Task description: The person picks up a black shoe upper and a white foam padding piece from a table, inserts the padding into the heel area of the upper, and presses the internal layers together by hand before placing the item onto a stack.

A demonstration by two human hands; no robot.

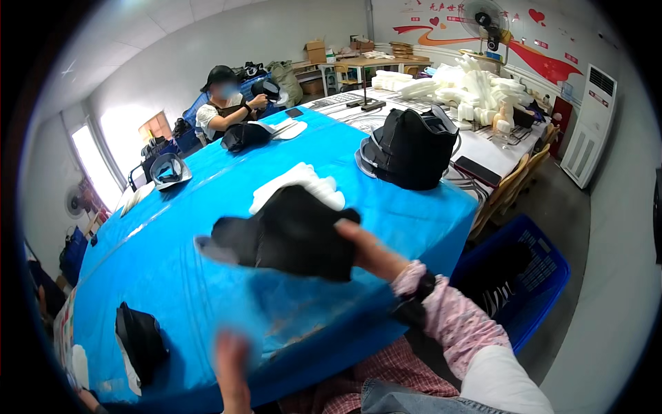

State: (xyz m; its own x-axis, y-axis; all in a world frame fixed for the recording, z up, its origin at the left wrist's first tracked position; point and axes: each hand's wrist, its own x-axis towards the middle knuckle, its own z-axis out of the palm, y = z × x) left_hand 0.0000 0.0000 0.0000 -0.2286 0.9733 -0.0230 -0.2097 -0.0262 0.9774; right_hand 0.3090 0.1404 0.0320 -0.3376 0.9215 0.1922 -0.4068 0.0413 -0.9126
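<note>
My right hand [372,250] grips a black cap [293,238] by its right end, fingers behind it and thumb in front. The cap is held above the blue-covered table [227,190], its greyish brim toward the left. Near the table's front edge is my left hand [232,362], smeared by motion and apart from the cap; its fingers cannot be made out. Just behind the held cap lies a pile of white curved pieces [303,181]. A stack of black caps [410,148] stands at the right back of the table.
Another black cap [141,343] lies at the near left. A blue plastic basket [531,276] with dark items is on the floor at right. Across the table a person [224,110] holds a cap. A phone [477,171] and white pieces [476,86] are on the adjoining table.
</note>
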